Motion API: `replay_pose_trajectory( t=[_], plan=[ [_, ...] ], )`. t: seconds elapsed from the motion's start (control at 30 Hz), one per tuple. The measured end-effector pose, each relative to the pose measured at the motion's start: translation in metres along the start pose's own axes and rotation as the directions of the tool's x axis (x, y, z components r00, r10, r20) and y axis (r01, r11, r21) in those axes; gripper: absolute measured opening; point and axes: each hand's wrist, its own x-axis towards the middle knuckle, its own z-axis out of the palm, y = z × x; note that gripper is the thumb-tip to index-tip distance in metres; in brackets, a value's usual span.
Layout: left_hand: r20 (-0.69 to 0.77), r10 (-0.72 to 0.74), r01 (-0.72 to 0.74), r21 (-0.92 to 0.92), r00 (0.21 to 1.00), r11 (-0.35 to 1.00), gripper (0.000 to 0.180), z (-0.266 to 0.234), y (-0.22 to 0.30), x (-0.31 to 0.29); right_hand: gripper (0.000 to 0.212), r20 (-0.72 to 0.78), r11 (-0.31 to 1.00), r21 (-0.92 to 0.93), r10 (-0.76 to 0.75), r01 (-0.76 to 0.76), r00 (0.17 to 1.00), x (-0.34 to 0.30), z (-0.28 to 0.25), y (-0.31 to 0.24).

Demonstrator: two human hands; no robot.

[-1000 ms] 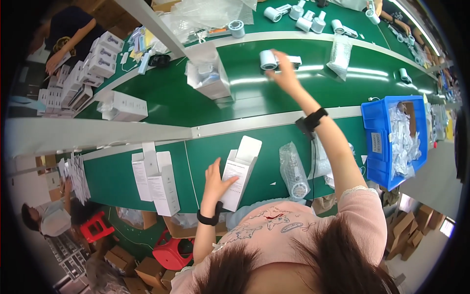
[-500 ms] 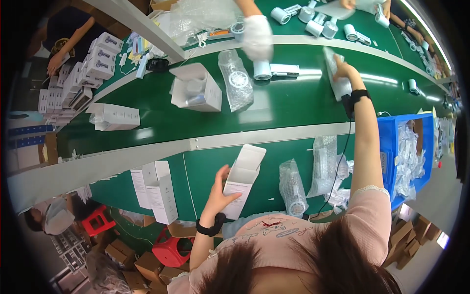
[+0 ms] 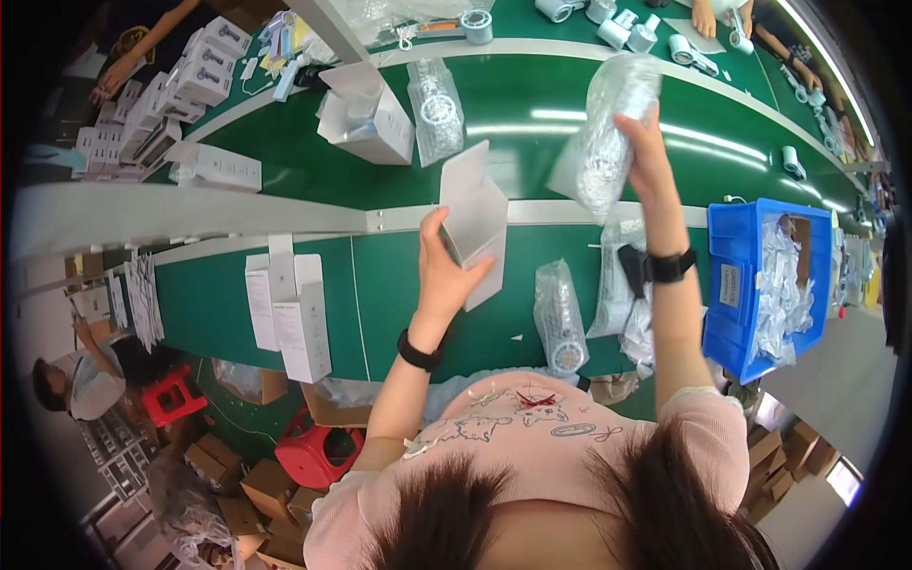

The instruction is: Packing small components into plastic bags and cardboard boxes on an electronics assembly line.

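My left hand (image 3: 448,271) is closed around a white cardboard box (image 3: 483,271), thumb on one side and fingers on the other; its top flap stands up and its mouth is open. Up over the green belt, my right hand (image 3: 649,157) grips a bubble-wrap pouch (image 3: 608,133) with a pale item inside, its kind blurred by the wrap. On the near green table lies a bubble-wrapped handheld fan (image 3: 560,318), its round grille showing. Beside it rests another bubble-wrap pouch (image 3: 613,299), partly behind my right wrist.
White boxes (image 3: 302,328) stand at left on the table. An open box (image 3: 380,128) and a bubble-wrapped fan (image 3: 437,109) sit on the belt. At right is a blue bin (image 3: 731,299) of clear packets. A metal rail (image 3: 541,213) divides table and belt; co-workers' hands (image 3: 705,17) show beyond.
My right hand has lifted the bubble-wrap pouch off the belt and brought it nearer and leftward. My left hand has raised the box toward the rail. The co-worker's arm over the belt is gone.
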Motion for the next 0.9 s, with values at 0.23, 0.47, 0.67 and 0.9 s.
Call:
replay_pose_trajectory(
  t=[0.23, 0.47, 0.67, 0.9],
  plan=[
    [-0.141, 0.008, -0.014, -0.044, 0.99, 0.999, 0.087, 0.021, 0.008, -0.014, 0.055, -0.443, 0.95, 0.176, -0.157, 0.257, 0.883, -0.072, 0.117, -0.001],
    [-0.292, 0.158, -0.164, 0.003, 0.943, 0.986, 0.088, 0.023, -0.018, -0.031, 0.048, 0.342, 0.478, -0.577, -0.596, 0.663, 0.727, -0.107, 0.115, 0.017],
    [-0.225, 0.179, -0.142, 0.169, 0.958, 0.975, 0.088, -0.011, -0.048, -0.081, 0.049, 0.344, 0.73, -0.466, -0.37, 0.499, 0.863, -0.027, 0.114, 0.06],
    [0.085, 0.077, -0.037, -0.398, 0.993, 0.917, 0.086, 0.01, -0.057, -0.099, 0.062, 0.611, 0.252, -0.76, -0.039, 0.6, 0.791, 0.102, 0.208, 0.142]
  ],
)
